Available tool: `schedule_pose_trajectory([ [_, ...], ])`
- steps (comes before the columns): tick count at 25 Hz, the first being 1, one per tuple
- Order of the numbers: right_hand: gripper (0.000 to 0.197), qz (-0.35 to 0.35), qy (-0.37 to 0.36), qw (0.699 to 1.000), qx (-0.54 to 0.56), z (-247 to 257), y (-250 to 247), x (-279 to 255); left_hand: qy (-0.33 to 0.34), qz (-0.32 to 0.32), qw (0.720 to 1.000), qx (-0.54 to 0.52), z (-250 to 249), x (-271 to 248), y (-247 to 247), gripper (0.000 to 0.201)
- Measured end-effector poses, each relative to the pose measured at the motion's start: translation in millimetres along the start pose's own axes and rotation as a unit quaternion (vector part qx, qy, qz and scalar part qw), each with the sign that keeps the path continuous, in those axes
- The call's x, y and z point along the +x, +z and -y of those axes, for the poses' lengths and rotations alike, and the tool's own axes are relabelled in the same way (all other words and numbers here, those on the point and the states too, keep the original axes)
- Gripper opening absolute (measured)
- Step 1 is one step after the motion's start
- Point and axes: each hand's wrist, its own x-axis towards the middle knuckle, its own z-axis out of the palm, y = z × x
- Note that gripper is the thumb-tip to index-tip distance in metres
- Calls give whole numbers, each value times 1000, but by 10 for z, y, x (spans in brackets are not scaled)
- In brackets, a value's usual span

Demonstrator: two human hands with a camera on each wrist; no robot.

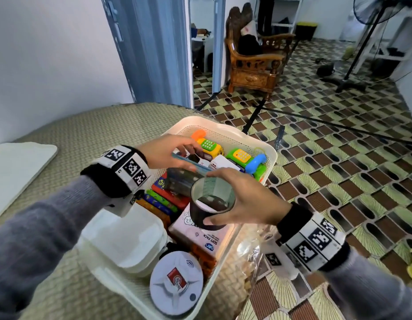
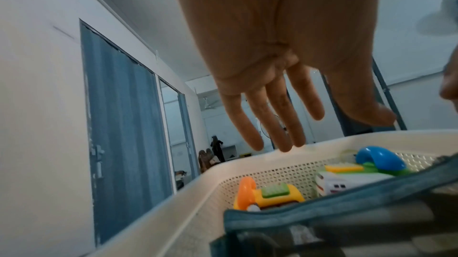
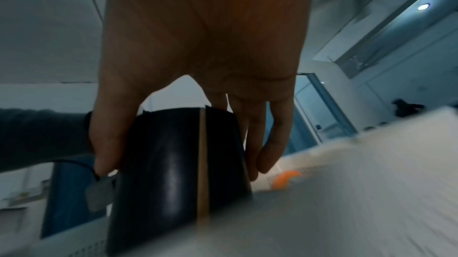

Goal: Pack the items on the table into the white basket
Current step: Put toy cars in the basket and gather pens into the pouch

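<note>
Black roll of wide tape (image 1: 212, 204) is held above the white perforated plastic basket (image 1: 225, 130), over a pink soft-pack tissue packet (image 1: 200, 236). It is clamped by the right hand (image 1: 246, 199), fingers (image 3: 272, 143) curled on one side, thumb on the other. Left hand (image 1: 165, 151) is spread above a blue-edged clear pouch (image 1: 189, 167), fingers (image 2: 285, 124) straight and apart. The basket is set on a woven tabletop (image 1: 85, 130).

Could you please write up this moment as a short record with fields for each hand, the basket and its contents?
left hand: fingers straight, over a blue-edged pouch; contact unclear
right hand: grips a black tape roll above the basket
white basket: on the woven table mat
contents: two toy phones, tissue pack, round white smoke detector, white lidded box
</note>
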Motion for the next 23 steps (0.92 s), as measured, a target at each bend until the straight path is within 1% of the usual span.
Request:
schedule_pose_trajectory([
  [3, 94, 48, -66, 996, -45, 310, -259, 246, -87, -40, 995, 32, 73, -375, -218, 51],
  [5, 88, 75, -98, 991, -60, 490, -353, 438, -144, -61, 987, 47, 169, -656, -297, 52],
  [8, 83, 85, -118, 988, -55, 620, -195, 804, -204, -89, 973, 60, 357, -1165, -286, 57],
  [11, 89, 88, -97, 989, -70, 555, 187, 1157, -266, -90, 958, 52, 541, -1549, -3, 64],
  [12, 91, 86, -85, 990, -78, 483, 319, 1247, -279, -87, 956, 36, 599, -1614, 145, 66],
  [13, 92, 84, -78, 990, -88, 422, 462, 1332, -288, -97, 953, 16, 664, -1694, 300, 68],
  [15, 93, 77, -66, 990, -95, 293, 725, 1437, -283, -161, 945, -21, 763, -1794, 582, 75],
  [16, 95, 73, -57, 993, -78, 231, 834, 1454, -277, -200, 939, -26, 791, -1815, 690, 76],
  [18, 97, 77, -47, 996, -24, 152, 1010, 1462, -290, -271, 918, -11, 805, -1824, 810, 70],
  [19, 97, 83, -51, 995, -9, 129, 1063, 1451, -298, -294, 908, 0, 796, -1811, 832, 67],
  [21, 97, 89, -66, 994, -2, 90, 1124, 1446, -306, -307, 901, 14, 810, -1796, 859, 64],
  [23, 98, 92, -66, 994, -2, 71, 1135, 1436, -308, -312, 899, 13, 832, -1795, 877, 63],
])
